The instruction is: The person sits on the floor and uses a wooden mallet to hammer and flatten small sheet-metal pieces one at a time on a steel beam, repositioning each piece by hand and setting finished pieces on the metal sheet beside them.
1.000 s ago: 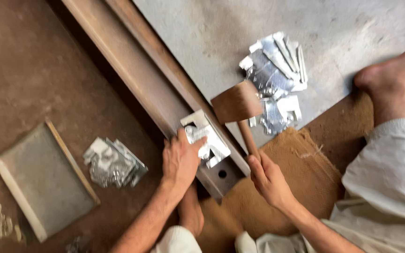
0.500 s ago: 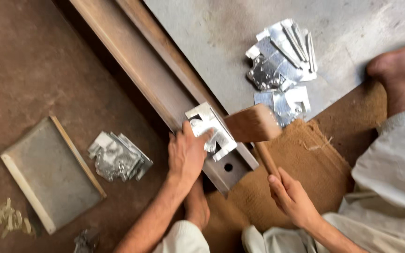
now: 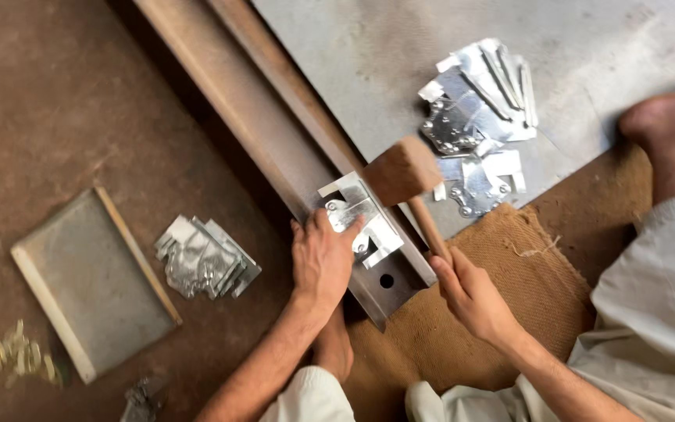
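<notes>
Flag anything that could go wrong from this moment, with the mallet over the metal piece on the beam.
1. The left hand pins the bent metal piece on the steel beam, fingertips right beside the wooden mallet; a slightly off blow could hit them.
2. The piece sits near the beam's end, so a glancing strike might knock it off.
3. The right hand grips the handle low, which may loosen aim.

Your left hand [image 3: 320, 262] and the mallet [image 3: 401, 172] crowd the near end of the steel beam [image 3: 251, 109]; no passage there. Far along the beam, the top is open. Left, a tray [image 3: 87, 281] and a stack of metal pieces [image 3: 203, 258] block the floor. Right, a second pile of metal pieces [image 3: 478, 109] obstructs the grey sheet [image 3: 369, 55], with bare sheet beyond it.
</notes>
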